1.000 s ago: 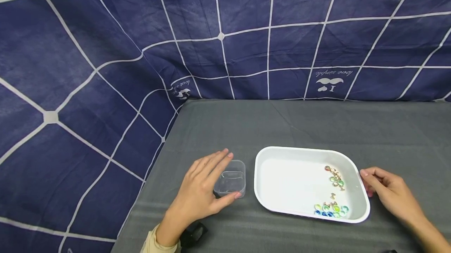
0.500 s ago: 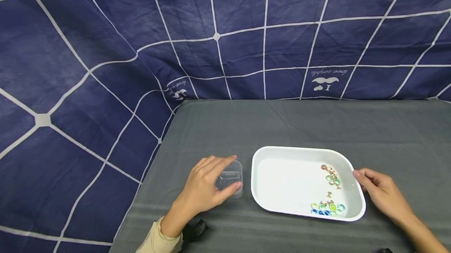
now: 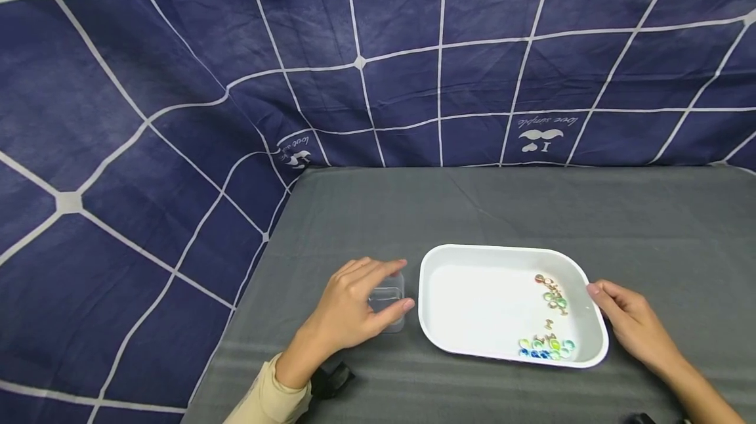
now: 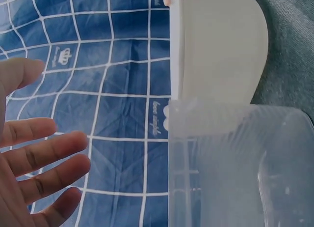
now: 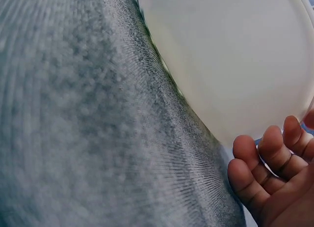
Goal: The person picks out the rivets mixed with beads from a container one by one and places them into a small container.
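Observation:
A clear plastic box stands on the grey cloth, partly hidden by my left hand. That hand hovers over it with thumb and fingers spread apart, holding nothing. The left wrist view shows a gap between those fingers and the box wall. To the right lies a shallow white tray. My right hand grips its right rim, thumb on top, the other fingers curled against the outer wall. Inside the tray's right side are small gold-coloured pieces with green and shiny blue, green and yellow beads.
Grey cloth covers the table. Blue checked cloth hangs behind and along the left side. A black object, perhaps a wrist strap part, shows beneath the left wrist.
My left hand has moved right and lower, its fingers bending more over the clear box. My right hand has taken a firmer hold of the tray's rim. The view has shifted slightly.

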The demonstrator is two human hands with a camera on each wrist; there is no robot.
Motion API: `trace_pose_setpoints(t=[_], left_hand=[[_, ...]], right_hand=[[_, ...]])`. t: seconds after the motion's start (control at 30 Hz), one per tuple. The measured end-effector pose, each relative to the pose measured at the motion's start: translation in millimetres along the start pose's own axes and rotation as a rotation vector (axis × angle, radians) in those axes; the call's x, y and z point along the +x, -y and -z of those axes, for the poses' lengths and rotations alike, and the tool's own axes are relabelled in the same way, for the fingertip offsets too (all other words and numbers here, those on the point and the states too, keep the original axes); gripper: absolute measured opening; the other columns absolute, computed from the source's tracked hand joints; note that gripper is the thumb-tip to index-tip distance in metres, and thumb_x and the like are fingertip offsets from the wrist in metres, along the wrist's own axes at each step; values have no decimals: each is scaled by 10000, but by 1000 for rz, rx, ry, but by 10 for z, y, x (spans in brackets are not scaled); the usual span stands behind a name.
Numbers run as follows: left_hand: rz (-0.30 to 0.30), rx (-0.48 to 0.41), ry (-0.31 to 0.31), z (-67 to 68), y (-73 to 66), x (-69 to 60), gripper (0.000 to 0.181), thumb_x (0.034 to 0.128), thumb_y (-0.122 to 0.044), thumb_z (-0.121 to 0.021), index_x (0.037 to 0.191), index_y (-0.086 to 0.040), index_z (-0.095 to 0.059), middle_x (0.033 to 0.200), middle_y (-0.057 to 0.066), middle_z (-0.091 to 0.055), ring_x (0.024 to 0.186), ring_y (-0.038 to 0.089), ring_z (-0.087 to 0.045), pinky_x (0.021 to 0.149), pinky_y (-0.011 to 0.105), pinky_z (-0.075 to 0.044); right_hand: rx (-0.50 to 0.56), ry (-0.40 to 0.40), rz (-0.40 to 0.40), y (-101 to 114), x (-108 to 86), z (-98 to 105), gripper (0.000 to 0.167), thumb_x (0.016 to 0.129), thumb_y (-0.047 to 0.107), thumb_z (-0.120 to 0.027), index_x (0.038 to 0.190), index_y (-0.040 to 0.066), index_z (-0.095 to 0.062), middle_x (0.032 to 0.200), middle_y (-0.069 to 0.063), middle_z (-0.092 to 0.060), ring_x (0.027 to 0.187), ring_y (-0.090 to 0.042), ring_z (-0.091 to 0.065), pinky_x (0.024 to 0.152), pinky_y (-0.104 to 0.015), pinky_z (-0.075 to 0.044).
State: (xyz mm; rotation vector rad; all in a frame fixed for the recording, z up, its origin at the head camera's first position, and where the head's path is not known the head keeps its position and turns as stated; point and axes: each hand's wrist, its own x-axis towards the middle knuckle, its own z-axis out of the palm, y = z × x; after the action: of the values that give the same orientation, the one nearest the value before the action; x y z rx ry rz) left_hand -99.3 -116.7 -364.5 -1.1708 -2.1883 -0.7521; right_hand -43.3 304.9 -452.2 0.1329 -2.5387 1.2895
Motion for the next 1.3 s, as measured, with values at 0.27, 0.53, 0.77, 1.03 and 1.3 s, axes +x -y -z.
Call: trace_pose_setpoints(t=[0.27, 0.53, 0.77, 1.03, 1.3], left_hand=[[7, -97, 38, -73, -50, 78, 441, 958, -443, -617, 1138, -48, -696, 1034, 45, -722, 843, 126, -661, 772, 294, -529], [133, -214, 123, -95, -159, 139, 359, 875, -306, -756, 1131, -61, -701, 956, 16, -700, 855, 120, -646, 761, 235, -521], [170, -341, 185, -169, -232, 198, 334, 845, -185, -782, 1133, -40, -694, 955, 26, -694, 850, 153, -658, 770, 247, -536], [174, -403, 261, -278, -306, 298, 299, 863, -180, -764, 1122, -45, -696, 948, 8, -691, 870, 87, -637, 801, 177, -497], [164, -410, 346, -376, -337, 410, 282, 876, -206, -755, 1107, -53, -701, 942, -1, -685, 862, 79, -628, 825, 152, -476]], right_hand=[[14, 13, 8, -1, -4, -22, 289, 1029, 78, -486, 758, 150, -556, 637, 94, -449, 608, -70, -430, 515, -264, -289], [9, 14, 13, -20, -2, -7, 288, 1029, 78, -481, 766, 160, -566, 657, 97, -473, 638, -62, -445, 534, -256, -299], [5, 14, -4, -70, 3, -10, 259, 1022, 51, -484, 792, 109, -587, 694, 98, -502, 663, -47, -452, 552, -242, -306], [33, 19, 1, -81, -4, -16, 259, 1019, 23, -472, 805, 76, -609, 704, 87, -533, 671, -43, -469, 564, -228, -327], [31, 27, 10, -93, 0, -12, 235, 1021, 20, -462, 878, 16, -648, 784, 100, -606, 729, -16, -506, 635, -153, -370]])
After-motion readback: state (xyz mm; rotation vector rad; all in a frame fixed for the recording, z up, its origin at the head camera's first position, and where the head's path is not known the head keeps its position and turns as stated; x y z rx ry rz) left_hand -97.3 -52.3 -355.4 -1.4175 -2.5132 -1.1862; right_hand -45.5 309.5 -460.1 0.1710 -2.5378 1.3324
